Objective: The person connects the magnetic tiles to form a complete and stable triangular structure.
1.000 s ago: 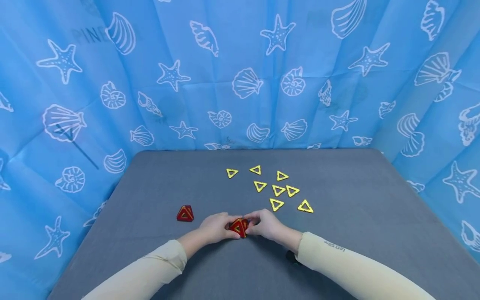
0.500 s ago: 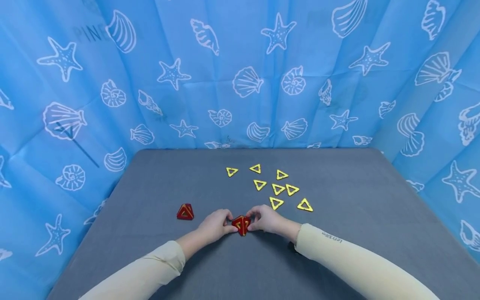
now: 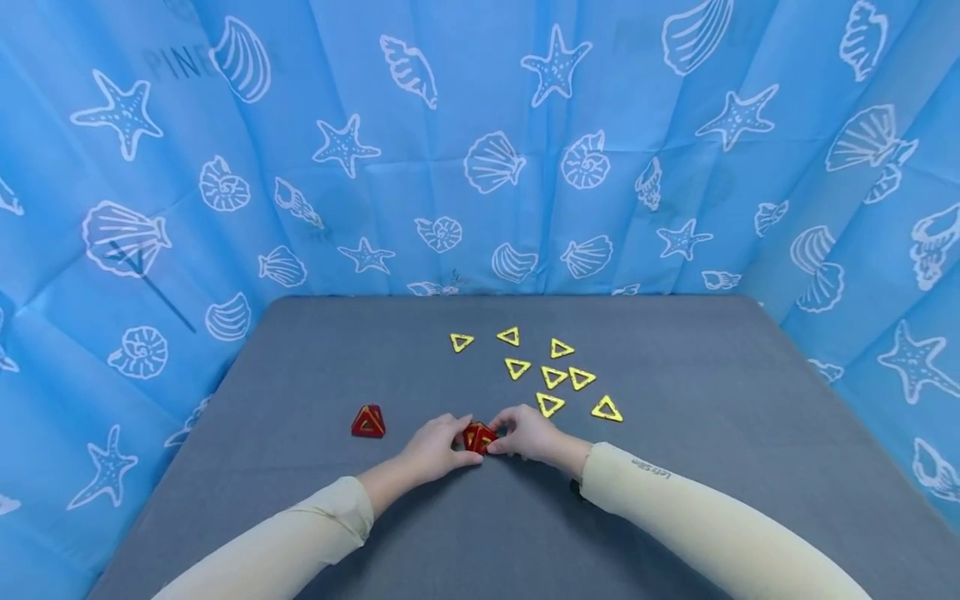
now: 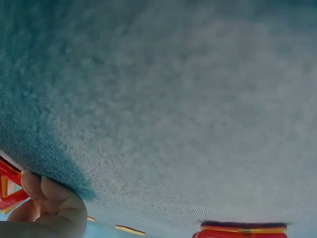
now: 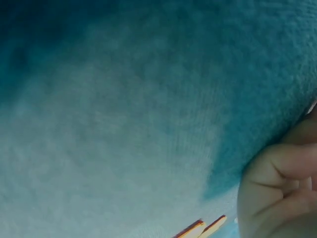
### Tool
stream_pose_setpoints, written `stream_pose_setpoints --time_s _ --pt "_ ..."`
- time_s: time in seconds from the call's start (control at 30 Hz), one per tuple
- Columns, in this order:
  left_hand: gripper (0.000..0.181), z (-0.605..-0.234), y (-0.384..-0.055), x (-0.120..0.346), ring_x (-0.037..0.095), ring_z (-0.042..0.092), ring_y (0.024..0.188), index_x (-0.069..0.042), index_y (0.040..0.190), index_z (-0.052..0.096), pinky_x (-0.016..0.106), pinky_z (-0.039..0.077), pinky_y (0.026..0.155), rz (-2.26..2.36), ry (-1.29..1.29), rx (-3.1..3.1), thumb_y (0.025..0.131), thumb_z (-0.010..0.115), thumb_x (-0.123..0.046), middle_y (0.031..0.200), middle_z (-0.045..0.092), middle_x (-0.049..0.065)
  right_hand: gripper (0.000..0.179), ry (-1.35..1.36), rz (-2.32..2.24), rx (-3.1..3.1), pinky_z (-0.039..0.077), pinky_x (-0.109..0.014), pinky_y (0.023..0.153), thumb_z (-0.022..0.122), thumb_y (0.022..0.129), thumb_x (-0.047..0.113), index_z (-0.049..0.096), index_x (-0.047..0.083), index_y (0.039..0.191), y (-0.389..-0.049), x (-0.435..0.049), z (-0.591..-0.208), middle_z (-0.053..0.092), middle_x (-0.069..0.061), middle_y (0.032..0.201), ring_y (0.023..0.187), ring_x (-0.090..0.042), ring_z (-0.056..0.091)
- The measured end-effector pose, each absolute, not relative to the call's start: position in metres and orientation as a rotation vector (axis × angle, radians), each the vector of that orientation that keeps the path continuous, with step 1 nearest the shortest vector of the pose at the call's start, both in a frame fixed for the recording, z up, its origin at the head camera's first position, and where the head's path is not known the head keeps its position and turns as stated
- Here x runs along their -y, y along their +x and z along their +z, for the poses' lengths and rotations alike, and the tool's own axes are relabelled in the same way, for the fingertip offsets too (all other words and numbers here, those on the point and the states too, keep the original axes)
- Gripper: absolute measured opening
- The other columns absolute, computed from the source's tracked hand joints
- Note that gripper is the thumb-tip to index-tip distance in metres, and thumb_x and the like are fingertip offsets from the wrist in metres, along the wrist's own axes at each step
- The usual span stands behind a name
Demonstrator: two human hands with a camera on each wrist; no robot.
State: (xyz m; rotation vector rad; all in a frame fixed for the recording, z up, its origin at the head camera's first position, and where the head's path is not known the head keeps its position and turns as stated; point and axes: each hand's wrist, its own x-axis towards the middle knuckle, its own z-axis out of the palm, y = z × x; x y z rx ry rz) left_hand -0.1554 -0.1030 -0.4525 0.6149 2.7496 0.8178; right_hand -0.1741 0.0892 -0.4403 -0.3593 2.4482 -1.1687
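Observation:
Between both hands in the head view is a small pyramid-like shape (image 3: 478, 438) of red triangular tiles with yellow inner edges, low over or on the table. My left hand (image 3: 437, 447) holds its left side with thumb and fingers, and my right hand (image 3: 527, 433) pinches its right side. In the left wrist view, a red tile edge (image 4: 11, 184) shows beside the left hand (image 4: 55, 208). At the right edge of the right wrist view, the right hand (image 5: 280, 191) has curled fingers; what it grips is hidden there.
A second red pyramid (image 3: 368, 422) stands on the grey table (image 3: 315, 358) to the left. Several flat yellow triangular tiles (image 3: 554, 377) lie beyond the hands. A small dark object (image 3: 576, 489) is partly under the right sleeve. A blue shell-patterned curtain (image 3: 450, 108) hangs behind.
The held pyramid has been turned between the hands and has shifted slightly away from the body. Both hands have changed their grip a little. The second pyramid and the yellow tiles stay put.

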Motion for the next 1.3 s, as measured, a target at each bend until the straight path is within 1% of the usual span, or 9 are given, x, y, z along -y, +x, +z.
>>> stream_pose_setpoints --time_s 0.13,0.33,0.57,0.77,0.97,1.03,1.1,1.23,1.3 --pt "0.065 -0.454 -0.158 0.102 0.014 0.045 0.073 0.01 0.132 0.053 0.031 0.04 0.068 0.885 0.521 -2.743 0.085 0.077 -0.028 0.083 0.05 0.001 0.02 -0.348 -1.215 -2.421 0.042 -0.026 0.048 0.073 0.088 0.01 0.072 0.002 0.106 -0.174 -0.088 -0.442 0.059 -0.002 0.063 0.052 -0.012 0.05" --pt "0.062 -0.454 -0.157 0.1 0.014 0.044 0.072 0.009 0.13 0.056 0.031 0.039 0.067 0.941 0.441 -2.739 0.084 0.077 -0.028 0.081 0.05 0.0 0.013 -0.259 -1.28 -2.397 0.044 -0.026 0.052 0.072 0.088 0.008 0.074 0.003 0.1 -0.174 -0.086 -0.442 0.061 -0.001 0.065 0.057 -0.011 0.053" --pt "0.06 -0.452 -0.157 0.1 0.014 0.044 0.073 0.01 0.131 0.055 0.032 0.04 0.071 0.973 0.424 -2.714 0.086 0.076 -0.025 0.082 0.05 0.0 0.006 -0.222 -1.299 -2.402 0.049 -0.029 0.054 0.073 0.087 0.005 0.074 0.003 0.091 -0.173 -0.084 -0.441 0.062 -0.002 0.065 0.059 -0.012 0.056" --pt "0.052 -0.452 -0.155 0.098 0.015 0.043 0.074 0.01 0.128 0.057 0.033 0.038 0.07 1.002 0.39 -2.72 0.088 0.073 -0.021 0.081 0.049 0.001 0.004 -0.2 -1.294 -2.413 0.05 -0.029 0.054 0.074 0.085 0.005 0.074 0.002 0.088 -0.173 -0.083 -0.44 0.063 -0.002 0.065 0.058 -0.012 0.057" --pt "0.054 -0.452 -0.154 0.096 0.014 0.043 0.072 0.007 0.128 0.06 0.03 0.038 0.065 0.912 0.434 -2.778 0.086 0.076 -0.024 0.081 0.049 0.001 0.006 -0.216 -1.281 -2.404 0.05 -0.029 0.054 0.075 0.084 0.006 0.071 0.003 0.085 -0.172 -0.084 -0.439 0.064 -0.002 0.066 0.057 -0.013 0.057" --pt "0.054 -0.452 -0.156 0.096 0.013 0.043 0.072 0.004 0.129 0.06 0.029 0.037 0.064 0.894 0.462 -2.771 0.086 0.076 -0.024 0.081 0.049 0.0 0.008 -0.255 -1.282 -2.374 0.05 -0.029 0.055 0.075 0.084 0.005 0.069 0.001 0.088 -0.173 -0.087 -0.438 0.064 -0.002 0.067 0.057 -0.013 0.057" --pt "0.05 -0.453 -0.158 0.098 0.013 0.043 0.071 0.001 0.129 0.061 0.028 0.037 0.063 0.907 0.498 -2.751 0.087 0.075 -0.022 0.08 0.05 0.0 0.015 -0.304 -1.273 -2.335 0.049 -0.029 0.055 0.074 0.084 0.004 0.068 -0.001 0.096 -0.175 -0.091 -0.438 0.064 -0.002 0.068 0.057 -0.013 0.056" --pt "0.042 -0.453 -0.164 0.103 0.012 0.043 0.069 -0.004 0.126 0.065 0.027 0.035 0.062 0.977 0.55 -2.68 0.087 0.074 -0.018 0.078 0.05 -0.002 0.042 -0.408 -1.246 -2.254 0.047 -0.028 0.051 0.071 0.086 0.0 0.058 -0.003 0.125 -0.182 -0.1 -0.436 0.063 -0.002 0.07 0.055 -0.015 0.056" --pt "0.038 -0.452 -0.166 0.105 0.011 0.043 0.069 -0.006 0.123 0.068 0.027 0.035 0.062 0.991 0.568 -2.664 0.087 0.074 -0.017 0.077 0.05 -0.002 0.051 -0.453 -1.227 -2.232 0.045 -0.028 0.049 0.069 0.087 -0.001 0.052 -0.001 0.135 -0.186 -0.103 -0.436 0.061 -0.001 0.07 0.052 -0.015 0.055"
